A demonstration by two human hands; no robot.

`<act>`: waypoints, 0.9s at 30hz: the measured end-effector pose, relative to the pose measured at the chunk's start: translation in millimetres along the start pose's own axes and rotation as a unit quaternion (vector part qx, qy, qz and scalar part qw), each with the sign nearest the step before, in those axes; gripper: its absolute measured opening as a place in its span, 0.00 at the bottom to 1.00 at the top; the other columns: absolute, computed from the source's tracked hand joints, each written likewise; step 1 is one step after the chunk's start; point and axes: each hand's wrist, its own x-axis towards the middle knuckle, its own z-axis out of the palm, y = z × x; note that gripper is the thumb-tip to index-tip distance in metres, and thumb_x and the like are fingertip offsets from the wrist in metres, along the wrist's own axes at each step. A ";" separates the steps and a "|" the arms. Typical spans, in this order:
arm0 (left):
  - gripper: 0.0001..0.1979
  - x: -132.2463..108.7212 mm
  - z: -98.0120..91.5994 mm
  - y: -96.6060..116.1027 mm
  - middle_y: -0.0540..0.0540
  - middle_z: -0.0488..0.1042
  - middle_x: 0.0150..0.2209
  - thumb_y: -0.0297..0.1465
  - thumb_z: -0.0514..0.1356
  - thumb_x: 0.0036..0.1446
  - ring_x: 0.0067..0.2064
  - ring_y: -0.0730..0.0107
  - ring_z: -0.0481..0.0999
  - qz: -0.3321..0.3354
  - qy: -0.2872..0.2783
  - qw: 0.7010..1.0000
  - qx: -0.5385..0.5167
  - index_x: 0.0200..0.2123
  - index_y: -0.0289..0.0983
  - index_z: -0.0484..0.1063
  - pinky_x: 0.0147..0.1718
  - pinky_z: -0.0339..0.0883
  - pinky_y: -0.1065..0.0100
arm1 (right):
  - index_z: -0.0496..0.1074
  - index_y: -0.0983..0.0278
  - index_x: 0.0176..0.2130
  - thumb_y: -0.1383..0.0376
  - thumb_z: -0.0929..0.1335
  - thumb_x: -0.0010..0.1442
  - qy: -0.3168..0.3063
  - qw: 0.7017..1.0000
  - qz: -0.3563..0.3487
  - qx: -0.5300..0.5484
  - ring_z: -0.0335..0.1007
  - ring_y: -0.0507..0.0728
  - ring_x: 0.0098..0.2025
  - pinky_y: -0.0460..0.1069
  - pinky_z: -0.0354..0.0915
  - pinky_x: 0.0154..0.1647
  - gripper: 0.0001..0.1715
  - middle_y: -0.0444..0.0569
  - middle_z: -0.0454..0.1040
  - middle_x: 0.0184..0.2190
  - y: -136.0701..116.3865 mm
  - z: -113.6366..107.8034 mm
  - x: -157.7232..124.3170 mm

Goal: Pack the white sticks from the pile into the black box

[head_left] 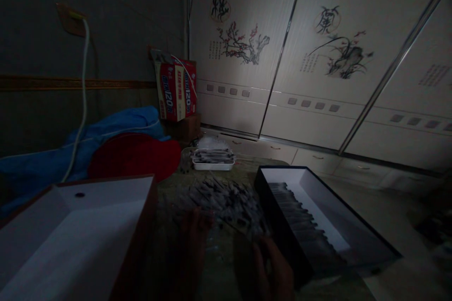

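Note:
The scene is very dark. My left hand (192,244) lies on the table at the near edge of a loose pile of small dark packets (226,200), fingers pointing toward it. My right hand (273,268) is low by the near left corner of a black box (353,225), fingers curled near the pile; whether it holds a packet is hidden in the gloom. Inside the black box a row of packets (300,218) is stacked along its left wall. Left of my hands stands an open brown box with a white inside (88,225).
A small white tray (213,160) of packets sits at the table's far edge. A red round item (134,155) and blue cloth (106,136) lie at the left, with a white cable (83,99) and a red carton (176,87). Painted wardrobe doors (318,56) stand behind.

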 end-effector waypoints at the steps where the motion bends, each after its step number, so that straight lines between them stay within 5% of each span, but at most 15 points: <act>1: 0.10 -0.3 -1.5 0.5 0.49 0.73 0.25 0.41 0.62 0.45 0.27 0.65 0.75 0.001 -0.001 1.000 0.015 0.25 0.40 0.71 0.30 0.71 0.62 | 0.73 0.59 0.35 0.53 0.63 0.59 0.005 1.000 0.001 0.002 0.73 0.57 0.33 0.47 0.64 0.35 0.15 0.48 0.76 0.31 -0.9 0.2 -1.4; 6: 0.07 -4.3 -5.2 13.8 0.48 0.74 0.27 0.32 0.67 0.38 0.31 0.61 0.74 0.049 0.014 0.991 0.123 0.26 0.41 0.75 0.34 0.70 0.60 | 0.74 0.59 0.34 0.51 0.64 0.58 0.027 1.000 -0.004 0.001 0.72 0.56 0.31 0.47 0.63 0.34 0.16 0.48 0.76 0.30 1.1 2.1 -3.6; 12: 0.11 -5.5 7.4 21.5 0.49 0.74 0.22 0.42 0.62 0.47 0.24 0.63 0.75 -0.026 -0.013 0.998 0.059 0.23 0.40 0.71 0.24 0.70 0.63 | 0.74 0.58 0.34 0.51 0.63 0.59 0.005 1.000 0.017 -0.002 0.74 0.57 0.31 0.47 0.64 0.33 0.17 0.47 0.77 0.30 5.6 3.5 -4.3; 18: 0.14 -16.0 21.2 5.6 0.51 0.73 0.18 0.44 0.64 0.44 0.21 0.68 0.74 -0.105 -0.127 0.986 0.039 0.24 0.38 0.70 0.22 0.68 0.67 | 0.74 0.58 0.37 0.49 0.60 0.60 -0.029 0.999 0.038 0.026 0.75 0.56 0.29 0.46 0.65 0.28 0.20 0.48 0.78 0.30 7.4 14.3 -8.2; 22: 0.16 -24.8 26.7 -0.7 0.51 0.75 0.20 0.41 0.68 0.39 0.22 0.69 0.74 -0.185 -0.207 0.960 -0.042 0.25 0.36 0.71 0.20 0.67 0.69 | 0.71 0.58 0.46 0.50 0.58 0.63 -0.032 0.996 0.075 0.036 0.76 0.57 0.38 0.45 0.66 0.29 0.23 0.51 0.78 0.39 11.2 19.9 -13.8; 25: 0.11 -19.0 24.1 -4.5 0.51 0.75 0.21 0.37 0.68 0.40 0.23 0.70 0.75 -0.220 -0.136 0.955 -0.148 0.24 0.37 0.72 0.23 0.69 0.69 | 0.70 0.58 0.47 0.51 0.57 0.63 -0.029 0.997 0.074 0.014 0.74 0.58 0.42 0.47 0.66 0.39 0.22 0.50 0.76 0.44 15.9 15.6 -13.4; 27: 0.06 -11.0 18.1 -9.4 0.50 0.77 0.23 0.32 0.66 0.43 0.26 0.69 0.77 -0.231 -0.066 0.944 -0.224 0.24 0.38 0.73 0.26 0.72 0.68 | 0.72 0.58 0.44 0.54 0.59 0.63 -0.079 0.996 0.049 -0.004 0.74 0.58 0.39 0.48 0.65 0.40 0.19 0.50 0.77 0.40 17.1 12.1 -9.3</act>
